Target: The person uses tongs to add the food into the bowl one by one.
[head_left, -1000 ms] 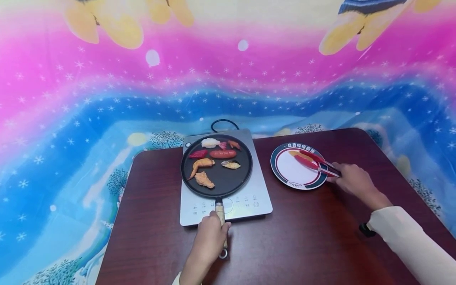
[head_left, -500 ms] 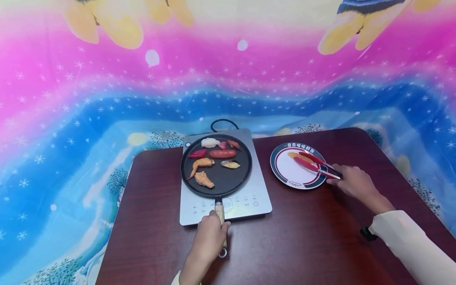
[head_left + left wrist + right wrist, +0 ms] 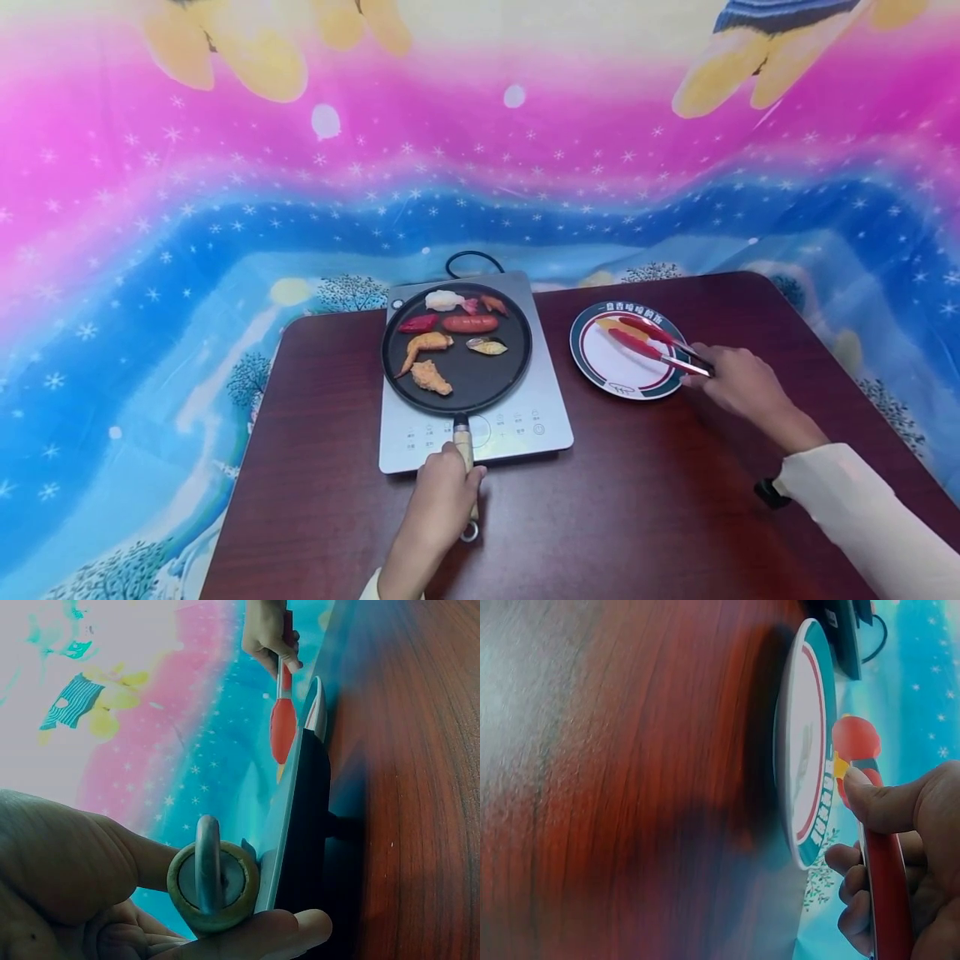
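Observation:
In the head view my left hand (image 3: 444, 492) grips the wooden handle (image 3: 463, 450) of a black frying pan (image 3: 480, 379), its thumb along the top. The left wrist view shows the handle's metal end ring (image 3: 208, 862) with fingers curled around it. My right hand (image 3: 742, 383) holds red-tipped metal tongs (image 3: 684, 364) over a white plate (image 3: 607, 362) with a green and red rim. A yellow-brown food piece (image 3: 609, 327) shows at the tongs' tips, partly hidden by them. From the right wrist view, thumb and fingers press the tongs' red handle (image 3: 889, 885) above the plate.
The pan sits on a silver induction cooker (image 3: 551, 417). In it lie a sausage (image 3: 470, 323), a chicken wing (image 3: 426, 343), a fried drumstick (image 3: 431, 378), a shell (image 3: 487, 346) and other pieces. A black cord (image 3: 472, 253) loops behind, before a patterned cloth (image 3: 480, 183).
The tongs and the yellow-brown piece have shifted slightly left over the plate. My left hand and the pan have stayed in place.

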### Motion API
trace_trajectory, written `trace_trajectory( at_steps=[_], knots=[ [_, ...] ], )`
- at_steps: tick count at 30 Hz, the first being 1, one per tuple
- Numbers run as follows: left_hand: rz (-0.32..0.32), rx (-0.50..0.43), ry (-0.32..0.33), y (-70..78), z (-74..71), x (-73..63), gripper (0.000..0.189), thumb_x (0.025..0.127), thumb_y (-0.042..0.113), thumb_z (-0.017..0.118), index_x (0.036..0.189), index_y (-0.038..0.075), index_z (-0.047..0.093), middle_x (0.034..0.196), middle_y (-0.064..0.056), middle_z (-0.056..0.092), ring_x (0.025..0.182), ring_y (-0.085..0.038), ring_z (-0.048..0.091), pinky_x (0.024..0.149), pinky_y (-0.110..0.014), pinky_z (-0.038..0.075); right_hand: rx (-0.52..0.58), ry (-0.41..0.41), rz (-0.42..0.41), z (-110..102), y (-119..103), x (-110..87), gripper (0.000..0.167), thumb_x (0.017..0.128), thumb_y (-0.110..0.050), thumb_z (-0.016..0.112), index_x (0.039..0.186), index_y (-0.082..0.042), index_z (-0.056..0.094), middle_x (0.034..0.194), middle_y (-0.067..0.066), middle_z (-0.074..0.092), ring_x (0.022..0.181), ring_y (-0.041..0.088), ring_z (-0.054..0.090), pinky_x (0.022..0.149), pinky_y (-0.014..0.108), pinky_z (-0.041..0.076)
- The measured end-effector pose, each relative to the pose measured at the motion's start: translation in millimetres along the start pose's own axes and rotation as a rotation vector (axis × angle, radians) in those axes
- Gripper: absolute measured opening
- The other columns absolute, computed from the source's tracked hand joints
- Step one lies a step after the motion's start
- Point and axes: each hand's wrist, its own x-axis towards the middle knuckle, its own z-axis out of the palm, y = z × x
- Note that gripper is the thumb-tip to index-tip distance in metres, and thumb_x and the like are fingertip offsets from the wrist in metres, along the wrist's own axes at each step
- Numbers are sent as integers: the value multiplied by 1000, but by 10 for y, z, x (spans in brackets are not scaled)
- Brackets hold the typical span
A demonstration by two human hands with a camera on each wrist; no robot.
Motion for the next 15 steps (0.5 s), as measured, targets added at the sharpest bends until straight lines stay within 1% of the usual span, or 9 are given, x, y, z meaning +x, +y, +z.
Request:
trace_trajectory(
  at_steps=[6,11,15],
  knots=[
    [1,-2,0,11,-5,-2,33,92,15,76,100,-12,59,70,-11,57,56,-17,58,49,-27,50,-1,2,4,-24,-92,-21,78,90,-31,80,145,11,46,132,37,59,101,43,60,86,61,53],
    [0,-5,2,14,-7,1,32,92,14,76,99,-12,59,70,-11,57,56,-17,58,49,-27,50,-22,35,-39,-52,-200,-45,73,90,-28,80,145,9,49,133,35,60,104,43,62,88,62,54],
    [-7,-10,-2,18,-6,-3,32,92,14,75,100,-12,59,70,-11,56,55,-17,58,49,-26,50,-39,55,-81,-91,-309,-64,67,89,-27,80,141,7,55,126,32,65,99,39,65,84,59,55]
  ],
)
